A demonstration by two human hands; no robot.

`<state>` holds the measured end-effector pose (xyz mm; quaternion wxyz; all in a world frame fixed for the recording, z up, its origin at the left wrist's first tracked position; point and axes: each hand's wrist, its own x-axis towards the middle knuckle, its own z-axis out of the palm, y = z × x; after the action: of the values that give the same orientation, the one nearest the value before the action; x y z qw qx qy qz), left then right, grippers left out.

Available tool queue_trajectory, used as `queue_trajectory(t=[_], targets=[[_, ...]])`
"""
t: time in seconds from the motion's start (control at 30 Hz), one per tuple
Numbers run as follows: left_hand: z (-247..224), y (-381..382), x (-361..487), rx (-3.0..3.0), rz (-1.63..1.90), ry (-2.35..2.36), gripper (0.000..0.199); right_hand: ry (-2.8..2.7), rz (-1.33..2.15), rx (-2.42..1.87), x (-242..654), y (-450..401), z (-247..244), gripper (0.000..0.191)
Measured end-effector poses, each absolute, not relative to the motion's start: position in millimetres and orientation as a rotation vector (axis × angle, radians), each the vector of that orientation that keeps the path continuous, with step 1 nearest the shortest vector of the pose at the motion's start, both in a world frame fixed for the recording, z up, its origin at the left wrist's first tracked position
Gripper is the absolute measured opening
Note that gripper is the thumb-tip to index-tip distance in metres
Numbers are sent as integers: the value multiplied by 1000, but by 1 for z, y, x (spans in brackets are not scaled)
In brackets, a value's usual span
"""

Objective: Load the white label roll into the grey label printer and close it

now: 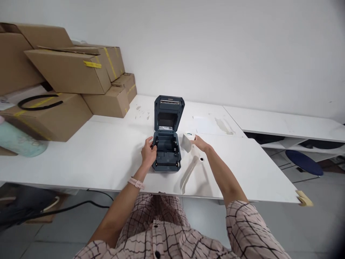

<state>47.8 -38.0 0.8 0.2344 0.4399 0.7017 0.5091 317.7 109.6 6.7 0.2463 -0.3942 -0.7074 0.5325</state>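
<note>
A dark label printer (166, 158) stands on the white table with its lid (169, 113) raised and its inner bay showing. My left hand (149, 153) grips the left side of the printer, thumb over the edge of the bay. To the right of the printer, my right hand (199, 143) holds a white label roll (188, 141), its side partly covered by my fingers. Closer to me lies a long curled strip of white paper (190, 172), with a small roll end with a dark hole (201, 159) beside its upper end.
Cardboard boxes (67, 72) are stacked at the left, with a black headband (40, 102) on one. A mint-green bottle (21, 138) lies near them. A white sheet (206, 125) is on the table (242, 169) behind the roll. A blue stool (304, 162) stands at the right.
</note>
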Motion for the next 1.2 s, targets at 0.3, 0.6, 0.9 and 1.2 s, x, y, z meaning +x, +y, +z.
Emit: queue_trajectory(t=[0.3,0.6,0.9,1.2], targets=[[5,-42,48,1136,1386,1922,54,-2742,925,-716,231,73,122,67],[6,-45,48,1166,1381,1913,58,-3209,632,-1103,169,79,94,68],[9,-45,48,1177,1400,1886,57,-2835,548,-768,217,12,64,56],[10,-46,50,1126,1409,1896,54,-2649,619,-740,244,-66,40,47]])
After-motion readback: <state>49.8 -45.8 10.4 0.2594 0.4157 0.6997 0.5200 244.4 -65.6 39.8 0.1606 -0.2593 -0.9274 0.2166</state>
